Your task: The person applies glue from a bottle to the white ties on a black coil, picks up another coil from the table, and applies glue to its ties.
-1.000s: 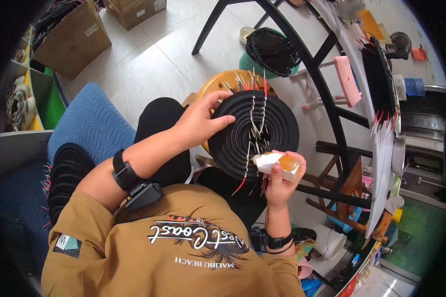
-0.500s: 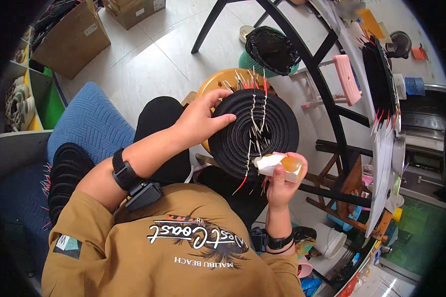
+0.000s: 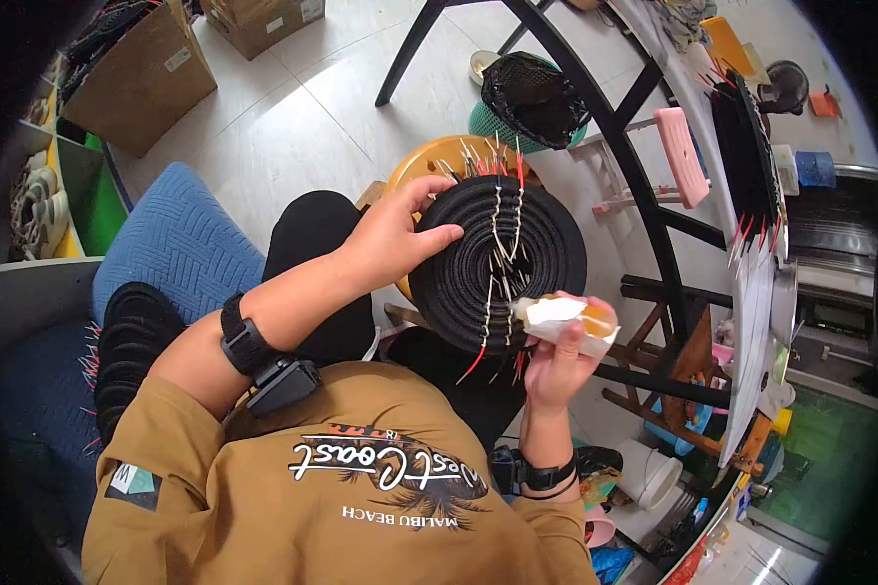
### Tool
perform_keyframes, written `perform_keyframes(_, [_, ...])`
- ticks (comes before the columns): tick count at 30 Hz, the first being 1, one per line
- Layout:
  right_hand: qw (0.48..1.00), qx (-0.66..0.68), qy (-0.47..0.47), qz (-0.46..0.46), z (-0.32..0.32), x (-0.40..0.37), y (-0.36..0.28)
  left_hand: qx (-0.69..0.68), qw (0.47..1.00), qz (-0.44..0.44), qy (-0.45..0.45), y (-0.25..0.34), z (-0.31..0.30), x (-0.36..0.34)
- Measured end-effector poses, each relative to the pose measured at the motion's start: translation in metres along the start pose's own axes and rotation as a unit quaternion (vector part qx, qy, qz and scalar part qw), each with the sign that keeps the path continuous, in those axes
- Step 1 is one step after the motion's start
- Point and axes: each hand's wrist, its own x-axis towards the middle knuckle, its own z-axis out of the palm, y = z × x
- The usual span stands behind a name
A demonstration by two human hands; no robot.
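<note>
Hands work on a black round coil (image 3: 551, 244) that rests over the person's knees (image 3: 312, 239), in front of the brown shirt. Thin sticks (image 3: 498, 234) with white and red tips poke through the coil in a line down its middle.

The left hand (image 3: 390, 242) is open and lies flat on the left side of the coil. Its thumb is on the top face and its fingers curl over the far rim, so this hand hides part of that edge.

The right hand (image 3: 556, 369) is closed around a small bottle (image 3: 568, 320) with a white label and orange stuff inside. The bottle lies sideways and its tip points at the lower edge of the coil, right by the sticks. It covers a bit of the coil's lower right side.

A yellow stool (image 3: 421, 164) stands behind the coil, and the coil hides most of it. Past the stool is a black net bag (image 3: 532, 93) on something green. A black table leg (image 3: 600, 109) curves down on the right, with a pink stool (image 3: 681, 156) beside it.

On the left are a blue cushion (image 3: 180, 244), another black coil (image 3: 132, 336) with sticks in it, and a brown box (image 3: 137, 73). A white bucket (image 3: 651, 476) sits low on the right.
</note>
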Motion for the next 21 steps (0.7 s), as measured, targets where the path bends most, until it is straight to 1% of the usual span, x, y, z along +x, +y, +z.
perform_keyframes(1, [0.999,0.027,0.025,0.006,-0.001,0.003,-0.003,-0.003,1.000,-0.022,-0.019,0.002,-0.001,0.000])
perform_keyframes(2, [0.999,0.028,0.025,0.005,-0.002,0.006,-0.008,-0.002,1.000,-0.021,-0.019,0.001,0.000,0.000])
perform_keyframes(4, [0.993,0.064,0.090,-0.048,-0.009,0.016,-0.018,-0.035,0.999,0.009,0.012,-0.005,0.001,0.001])
perform_keyframes(5, [0.983,0.073,0.148,-0.082,-0.017,0.023,-0.019,-0.034,0.999,0.011,0.013,-0.007,0.001,0.001])
perform_keyframes(6, [0.978,0.127,0.139,-0.092,-0.023,0.025,-0.033,-0.043,0.999,0.011,0.012,-0.007,0.001,0.001])
perform_keyframes(8, [0.950,0.182,0.201,-0.154,-0.042,0.037,-0.051,-0.051,0.999,0.013,0.011,-0.005,0.002,0.000])
perform_keyframes(10, [0.947,0.188,0.104,-0.237,-0.076,0.045,-0.074,-0.022,1.000,0.001,0.011,-0.002,0.000,0.000])
perform_keyframes(12, [0.915,0.237,0.133,-0.300,-0.102,0.046,-0.098,0.001,1.000,0.008,0.010,-0.002,-0.002,0.001])
perform_keyframes(14, [0.874,0.242,0.209,-0.365,-0.122,0.041,-0.119,0.022,0.999,0.027,0.007,0.002,-0.005,0.005])
perform_keyframes(15, [0.871,0.206,0.202,-0.398,-0.136,0.036,-0.125,-0.048,0.999,-0.007,-0.022,0.006,-0.006,0.005])
perform_keyframes(16, [0.858,0.198,0.215,-0.422,-0.146,0.033,-0.130,-0.116,0.991,-0.042,-0.052,0.015,-0.007,0.008])
perform_keyframes(17, [0.858,0.190,0.227,-0.421,-0.154,0.027,-0.133,-0.112,0.992,-0.028,-0.057,0.026,-0.010,0.009])
perform_keyframes(19, [0.852,0.186,0.241,-0.426,-0.165,0.018,-0.133,-0.095,0.965,-0.215,-0.114,0.062,-0.021,0.007])
perform_keyframes(20, [0.862,0.175,0.253,-0.403,-0.169,0.015,-0.128,-0.090,0.968,-0.205,-0.117,0.062,-0.025,0.011])
perform_keyframes(21, [0.871,0.165,0.266,-0.379,-0.171,0.013,-0.124,-0.121,0.964,-0.196,-0.132,0.058,-0.030,0.015])
